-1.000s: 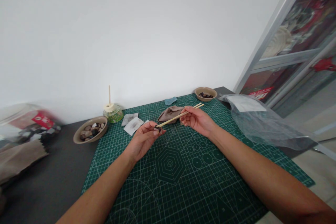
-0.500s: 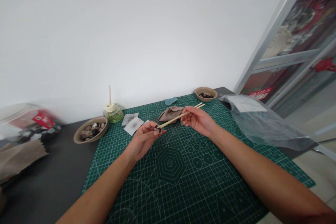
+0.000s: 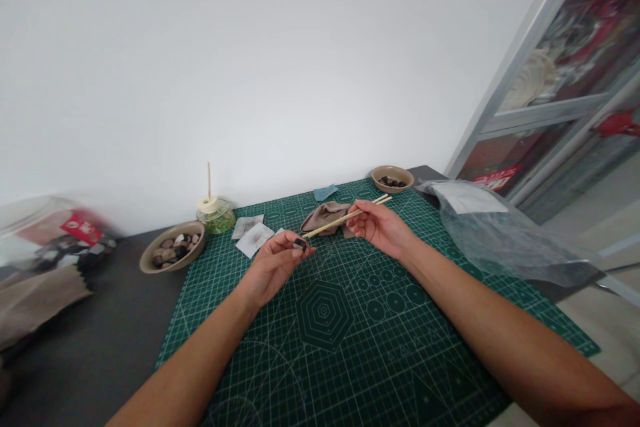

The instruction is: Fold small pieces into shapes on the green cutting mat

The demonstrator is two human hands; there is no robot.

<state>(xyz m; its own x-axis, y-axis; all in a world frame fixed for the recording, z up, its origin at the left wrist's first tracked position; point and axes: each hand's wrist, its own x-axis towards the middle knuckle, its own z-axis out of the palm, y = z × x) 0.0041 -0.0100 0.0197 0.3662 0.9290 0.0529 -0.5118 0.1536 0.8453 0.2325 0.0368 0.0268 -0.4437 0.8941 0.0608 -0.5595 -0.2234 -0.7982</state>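
Observation:
Over the middle of the green cutting mat, my left hand pinches a small black stone between thumb and fingers. My right hand is closed round a pair of thin wooden sticks, whose lower tips lie close beside the stone. Whether the tips touch it is too small to tell. Behind the hands a crumpled brown cloth rests on the mat, partly covered by the sticks and my right hand.
Left, a bowl holds dark and light stones, near a glass jar with an upright stick. White paper squares and a blue piece lie behind. Another bowl stands back right, by a plastic bag.
The sticks and my right hand have shifted slightly up and right, drawing the tips back from the black stone. More of the stone's dark top shows in my left hand.

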